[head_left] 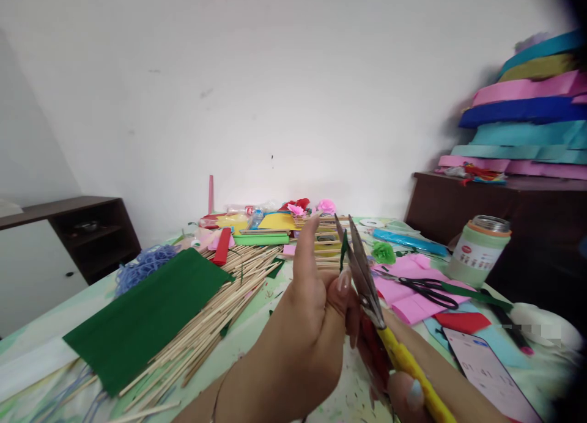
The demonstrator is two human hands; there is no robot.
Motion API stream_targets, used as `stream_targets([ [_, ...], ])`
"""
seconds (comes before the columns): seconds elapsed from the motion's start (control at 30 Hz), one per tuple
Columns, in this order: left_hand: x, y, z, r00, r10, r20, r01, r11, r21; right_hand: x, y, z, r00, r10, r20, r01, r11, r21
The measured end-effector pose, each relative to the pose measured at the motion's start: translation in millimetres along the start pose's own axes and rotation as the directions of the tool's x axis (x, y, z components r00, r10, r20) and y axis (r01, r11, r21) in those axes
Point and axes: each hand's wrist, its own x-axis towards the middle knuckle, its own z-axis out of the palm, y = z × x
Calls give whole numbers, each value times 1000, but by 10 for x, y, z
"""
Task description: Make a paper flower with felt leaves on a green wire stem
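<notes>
My left hand [307, 325] pinches a small strip of dark green paper [343, 250] between thumb and fingers, with the index finger pointing up. My right hand [406, 395] grips a pair of scissors [367, 282] whose visible handle is wrapped in yellow. The scissor blades point up and away, slightly apart, right beside the green strip; I cannot tell whether they touch it. Much of my right hand is hidden behind the scissors and the left hand. To the left lies a large dark green paper sheet [151, 313], partly over a spread of thin wooden sticks [220, 325].
Black-handled scissors [426, 288] lie on pink paper [413, 270] at right. Nearby are a phone [486, 368], a pale green jar [479, 252] and a green paper flower [383, 252]. Blue yarn [144, 267] is at left. Paper rolls [527, 114] are stacked on a dark cabinet [495, 221].
</notes>
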Motion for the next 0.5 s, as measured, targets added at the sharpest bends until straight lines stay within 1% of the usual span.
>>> stream_targets([
  [0.2, -16, 31, 4, 1000, -7, -4, 8, 1000, 23, 64, 162, 72, 998, -55, 10, 56, 998, -12],
  [0.33, -11, 24, -16, 1000, 13, -3, -13, 997, 82, 67, 182, 79, 996, -88, 10, 88, 996, -10],
  [0.5, -17, 48, -50, 999, 48, -12, -46, 990, 134, 54, 186, 81, 995, -96, 4, 96, 995, -23],
])
